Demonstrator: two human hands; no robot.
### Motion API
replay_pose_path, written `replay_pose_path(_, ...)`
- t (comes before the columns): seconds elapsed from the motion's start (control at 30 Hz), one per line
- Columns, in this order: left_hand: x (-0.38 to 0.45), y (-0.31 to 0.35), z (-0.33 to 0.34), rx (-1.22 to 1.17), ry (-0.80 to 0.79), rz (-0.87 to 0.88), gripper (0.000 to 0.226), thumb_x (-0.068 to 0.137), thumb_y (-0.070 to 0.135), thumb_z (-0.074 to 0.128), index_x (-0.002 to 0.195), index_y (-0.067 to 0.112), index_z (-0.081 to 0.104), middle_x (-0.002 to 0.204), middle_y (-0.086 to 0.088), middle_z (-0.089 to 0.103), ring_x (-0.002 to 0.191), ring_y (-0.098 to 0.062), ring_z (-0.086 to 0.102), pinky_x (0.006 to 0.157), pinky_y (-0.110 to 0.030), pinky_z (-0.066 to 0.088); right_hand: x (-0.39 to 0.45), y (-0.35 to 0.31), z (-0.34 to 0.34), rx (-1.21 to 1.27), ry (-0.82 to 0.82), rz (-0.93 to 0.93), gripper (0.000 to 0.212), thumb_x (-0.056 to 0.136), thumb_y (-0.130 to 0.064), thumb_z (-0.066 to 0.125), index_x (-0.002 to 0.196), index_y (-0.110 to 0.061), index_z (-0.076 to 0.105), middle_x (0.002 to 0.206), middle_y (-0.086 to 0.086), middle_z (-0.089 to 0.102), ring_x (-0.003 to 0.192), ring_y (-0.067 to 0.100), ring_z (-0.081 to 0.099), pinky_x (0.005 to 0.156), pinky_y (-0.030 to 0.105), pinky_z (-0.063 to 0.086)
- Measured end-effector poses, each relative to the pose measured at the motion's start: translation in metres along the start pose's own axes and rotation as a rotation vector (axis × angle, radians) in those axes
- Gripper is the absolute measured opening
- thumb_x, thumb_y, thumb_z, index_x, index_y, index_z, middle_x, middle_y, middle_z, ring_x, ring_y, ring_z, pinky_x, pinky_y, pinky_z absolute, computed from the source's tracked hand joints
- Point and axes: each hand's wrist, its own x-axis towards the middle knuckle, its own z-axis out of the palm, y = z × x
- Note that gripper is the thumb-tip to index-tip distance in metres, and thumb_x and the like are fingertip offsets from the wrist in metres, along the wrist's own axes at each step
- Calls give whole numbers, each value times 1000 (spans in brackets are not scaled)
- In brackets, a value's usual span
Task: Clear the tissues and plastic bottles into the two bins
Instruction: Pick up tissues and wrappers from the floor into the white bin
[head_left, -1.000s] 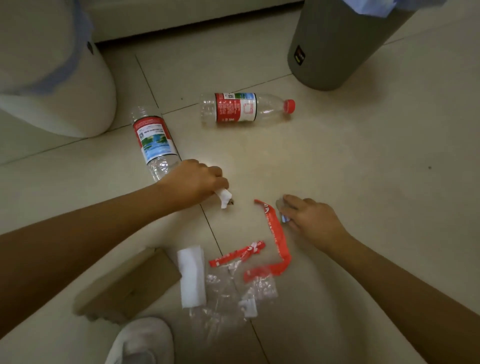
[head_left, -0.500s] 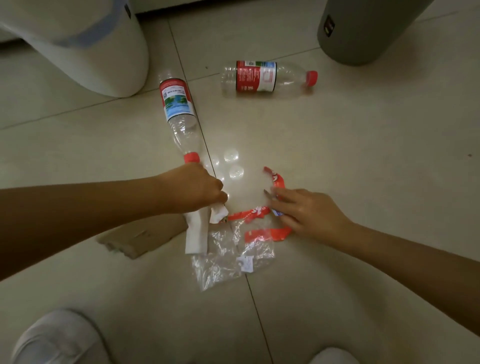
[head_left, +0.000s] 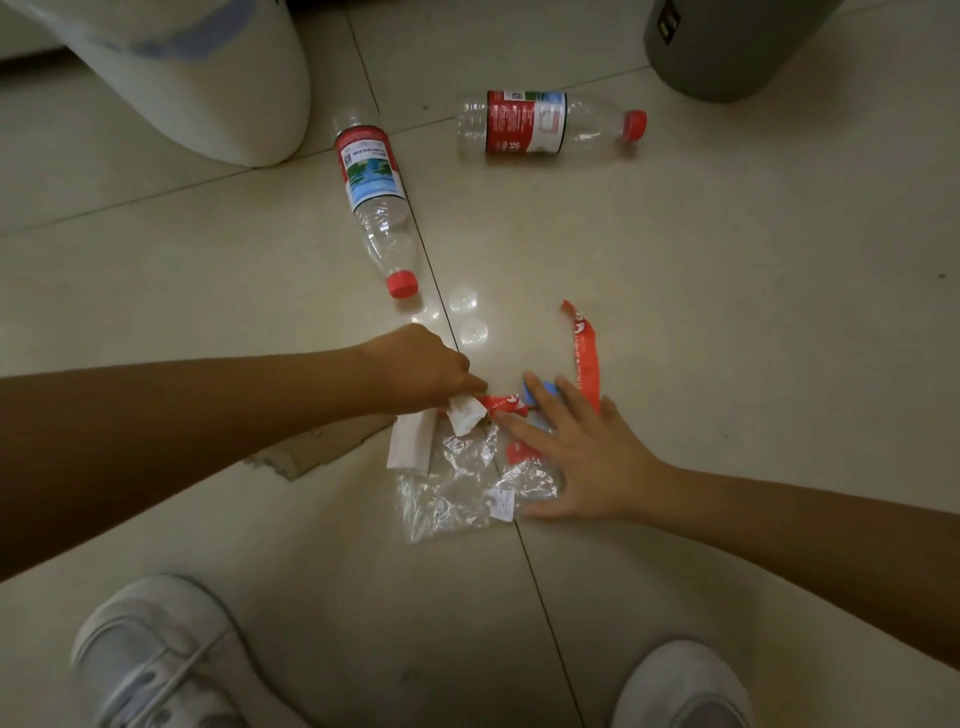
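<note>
Two clear plastic bottles with red caps lie on the tiled floor: one pointing toward me, one lying sideways farther back. My left hand is shut on a small crumpled white tissue. Just below it lies a folded white tissue. My right hand is spread flat, fingers apart, over red wrapper strips, a small blue piece and crinkled clear plastic. A white bin stands at the back left, a grey bin at the back right.
A piece of brown cardboard lies under my left forearm. Two clear round caps sit on the floor near the nearer bottle's cap. My two white shoes are at the bottom edge.
My left hand, still holding the small tissue, has drawn back from the bottle to the litter pile. My right hand has opened flat over the wrappers. The view has tilted downward.
</note>
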Motion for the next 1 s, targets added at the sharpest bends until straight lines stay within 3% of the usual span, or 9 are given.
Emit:
replay_pose_path(0.1,-5,5,11,-17,56,-8,54,95,30,52,146,22,34,135,-5,51,93,-29,64,65,-30,39,10,-7,3,-44,41,-36,90,68,-73,50,144,-35,22,156,15,21,137,45,29,91,59,44)
replay_pose_path(0.23,-17,6,40,7,215,61,59,85,38,66,138,21,47,120,-6,61,73,-27,67,50,-27,39,17,-10,9,-53,135,-155,58,72,-42,68,125,-25,54,134,15,51,117,38,52,70,44,57)
replay_pose_path(0.33,-25,6,48,-21,234,54,60,87,33,63,141,23,40,123,-7,57,84,-28,66,54,-33,49,19,-11,7,-45,222,-189,38,74,-20,71,111,-18,65,112,12,62,98,31,60,46,33,53)
replay_pose_path(0.4,-33,5,49,-23,273,58,64,82,25,70,139,22,43,121,-9,59,83,-28,66,53,-35,52,22,-9,4,-64,244,-216,35,68,-14,78,103,-17,70,99,10,64,87,28,63,39,27,46)
replay_pose_path(0.53,-42,-4,43,59,296,78,64,69,6,78,128,17,57,113,-10,67,63,-26,66,44,-29,46,25,-2,-7,-93,221,-288,39,58,-14,87,93,-18,72,89,8,65,74,24,64,38,24,41)
replay_pose_path(0.67,-49,-19,32,125,378,82,59,60,2,82,116,11,65,95,-13,71,54,-29,64,40,-28,44,34,9,-29,-120,307,-304,47,55,-6,86,100,-14,71,91,9,66,78,27,65,37,23,40)
replay_pose_path(0.8,-57,-34,34,138,443,97,70,63,-3,78,128,10,58,108,-18,68,59,-32,65,42,-30,49,44,29,-60,-146,448,-326,34,77,-6,54,104,-17,70,92,11,66,84,28,63,36,24,41)
replay_pose_path(0.9,-56,-34,47,260,450,163,87,61,0,79,138,14,41,115,-17,66,53,-27,61,41,-26,41,46,46,-79,-240,373,-324,40,59,5,72,95,-13,74,94,14,67,79,31,65,37,25,42)
replay_pose_path(1.0,-44,-26,63,281,448,103,96,59,14,85,139,19,31,121,-20,62,57,-27,62,43,-29,45,45,50,-88,-291,300,-316,49,50,7,81,94,-11,73,94,14,66,75,33,63,38,25,38)
